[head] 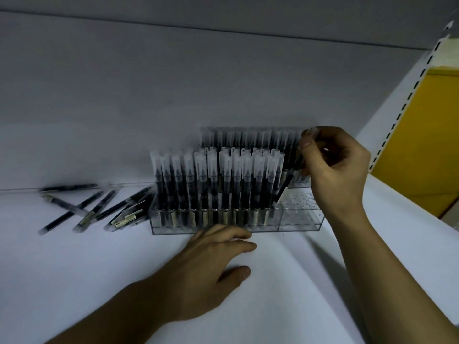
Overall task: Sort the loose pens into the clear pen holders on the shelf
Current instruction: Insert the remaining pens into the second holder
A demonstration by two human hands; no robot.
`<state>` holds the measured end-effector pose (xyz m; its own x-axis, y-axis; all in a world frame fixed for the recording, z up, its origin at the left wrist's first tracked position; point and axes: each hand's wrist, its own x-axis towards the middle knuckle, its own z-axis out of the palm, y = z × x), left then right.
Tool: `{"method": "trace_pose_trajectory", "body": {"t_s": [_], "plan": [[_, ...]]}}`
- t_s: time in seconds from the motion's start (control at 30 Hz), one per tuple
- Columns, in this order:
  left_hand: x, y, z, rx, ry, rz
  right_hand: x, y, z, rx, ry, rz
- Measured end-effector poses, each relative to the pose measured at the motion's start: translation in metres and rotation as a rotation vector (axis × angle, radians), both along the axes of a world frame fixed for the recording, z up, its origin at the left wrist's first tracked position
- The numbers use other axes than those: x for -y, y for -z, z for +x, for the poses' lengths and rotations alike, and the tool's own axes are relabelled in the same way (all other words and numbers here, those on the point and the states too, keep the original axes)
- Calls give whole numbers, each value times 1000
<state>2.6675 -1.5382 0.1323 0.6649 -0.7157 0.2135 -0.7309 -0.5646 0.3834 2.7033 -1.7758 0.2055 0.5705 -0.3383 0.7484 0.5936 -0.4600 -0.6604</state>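
A clear pen holder (pixel 301 225) stands on the white shelf (pixel 74 269), its left part packed with several upright black pens with frosted caps (pixel 216 180). Its right section shows bare holes. My right hand (pixel 337 167) pinches one black pen (pixel 288 184) near its cap, tilted, with its lower end at a hole beside the filled rows. My left hand (pixel 211 261) rests flat on the shelf, fingers touching the holder's front wall. A second filled holder (pixel 248 137) stands behind. Several loose pens (pixel 99 209) lie scattered on the shelf at the left.
The shelf's grey back panel (pixel 173 83) rises right behind the holders. A slotted white upright (pixel 407 95) runs along the right, with a yellow surface (pixel 427 135) beyond it. The upper shelf's underside overhangs at the top.
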Motion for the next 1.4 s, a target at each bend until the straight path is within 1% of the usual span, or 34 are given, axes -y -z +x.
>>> {"method": "trace_pose_trajectory", "body": {"t_s": [0.33, 0.5, 0.6, 0.77, 0.97, 1.23, 1.3, 1.4], "plan": [[0, 2, 1, -8, -4, 7, 2, 1, -2, -10, -30, -61], [0, 1, 1, -21, -5, 14, -1, 4, -3, -112, -119, -188], [0, 0, 1, -28, -4, 15, -3, 5, -3, -149, -156, -224], [1, 0, 1, -23, -1, 27, 0, 6, -2, -180, -148, -264], [-1, -1, 3, -33, 20, 37, -2, 7, -3, -163, -127, -299], [-11, -9, 9, -24, 83, 116, -4, 6, -5, -203, -137, -337], [-14, -10, 11, -39, 90, 123, -7, 7, -6, -166, -88, -360], [-20, -16, 9, -68, 105, 138, -15, 4, -10, 0, 23, -430]]}}
